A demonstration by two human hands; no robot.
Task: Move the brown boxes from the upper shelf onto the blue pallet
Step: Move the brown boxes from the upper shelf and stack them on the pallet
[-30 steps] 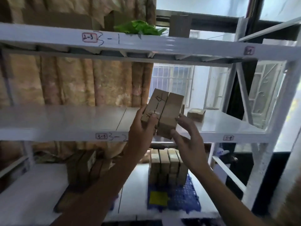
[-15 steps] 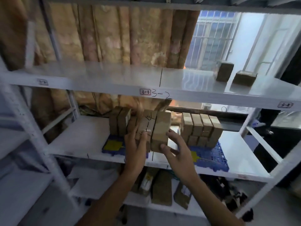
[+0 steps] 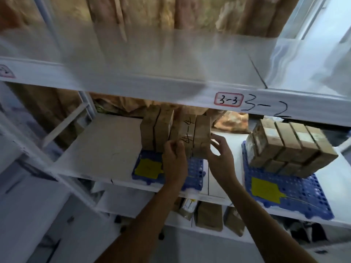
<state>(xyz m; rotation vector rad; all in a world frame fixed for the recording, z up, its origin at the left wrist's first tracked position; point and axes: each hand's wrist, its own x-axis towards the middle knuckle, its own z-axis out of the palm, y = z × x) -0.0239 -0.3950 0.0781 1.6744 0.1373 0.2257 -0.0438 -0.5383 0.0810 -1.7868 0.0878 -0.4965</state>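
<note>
White metal racking fills the frame, with patterned curtains behind it. Nearest the camera, both forearms rise from the bottom centre toward the lower shelf [image 3: 106, 141].

Left hand [image 3: 174, 158]: fingers curled against the front lower edge of the carried pair of boxes [image 3: 191, 135]; the grip appears closed on them, though blur limits certainty. Right hand [image 3: 220, 154]: fingers spread and fanned at the pair's right face, at most lightly touching; this grip reads as loosening.

Change over the last second: the pair was held up at the level of the upper shelf [image 3: 171, 80], then carried down in front of the lower shelf. It now stands at the left pallet [image 3: 191, 173], centre frame, pressed beside the boxes already there [image 3: 156, 130]. Whether its base is fully seated on the pallet cannot be confirmed; the hands hide it.

Meaning for the task: this transfer is at the set-down stage. Judged next action: let go and withdraw both hands.

Further right, a second pallet [image 3: 296, 188] carries a stacked block of boxes [image 3: 290, 147]. Beyond, the upper shelf, labelled "3-3", shows no boxes in its visible portion.
</note>
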